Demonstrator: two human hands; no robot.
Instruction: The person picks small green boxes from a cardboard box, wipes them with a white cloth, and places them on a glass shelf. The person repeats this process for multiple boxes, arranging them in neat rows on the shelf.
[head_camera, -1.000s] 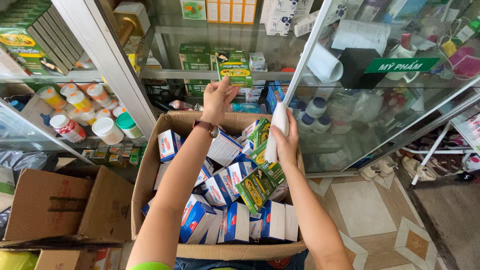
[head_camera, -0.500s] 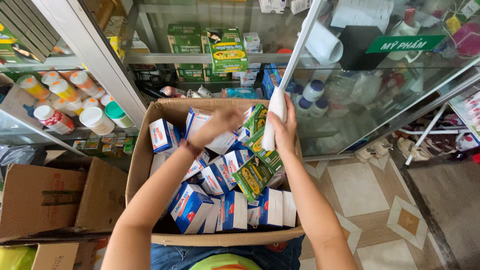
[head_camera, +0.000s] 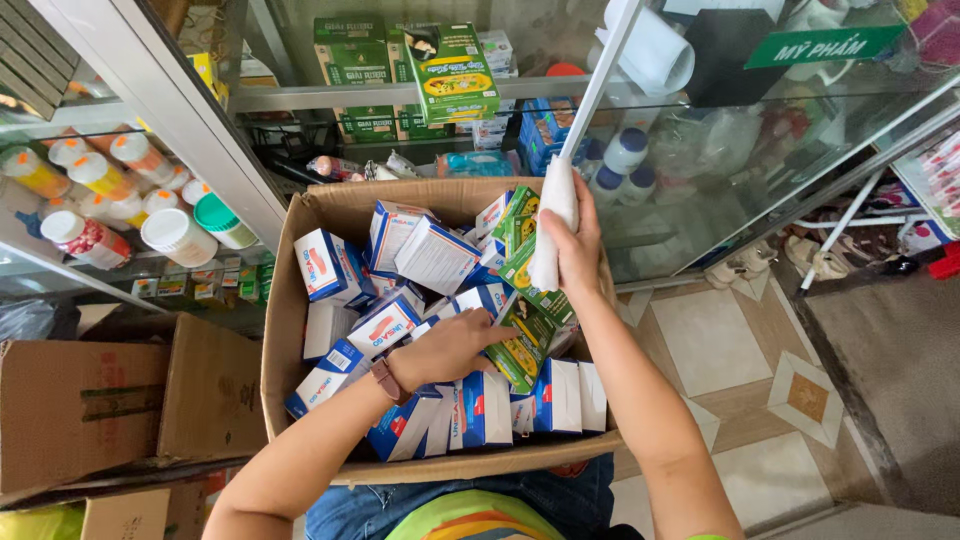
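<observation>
The left hand (head_camera: 445, 350) lies palm-down inside the open cardboard box (head_camera: 290, 330), its fingers spread and curling over the blue-and-white cartons (head_camera: 385, 325) and reaching toward a green carton (head_camera: 525, 345) just beside the fingertips; it presses on the packs but I cannot tell whether it has closed on any one of them. A watch strap sits at its wrist, which rests over the front row of cartons, likely because the box stands on the person's lap and the arm must come in from above. The right hand (head_camera: 572, 240) is raised at the far right corner of the box, wrapped around a white cloth or paper wad (head_camera: 552, 225) that pads the edge of the glass cabinet door (head_camera: 610, 70); the grip looks like a way to hold the sliding pane aside, with the wad between skin and glass edge. The cartons lie jumbled in the middle and stand upright in a neater row along the near wall. Beyond the box, the glass cabinet holds green boxes (head_camera: 450, 70) on a shelf, white bottles with blue caps (head_camera: 625, 150) lower down, and jars with coloured lids (head_camera: 180, 235) on the left. A second, closed cardboard box (head_camera: 90, 400) sits on the left, and a patterned tile floor (head_camera: 740, 350) shows to the right.
</observation>
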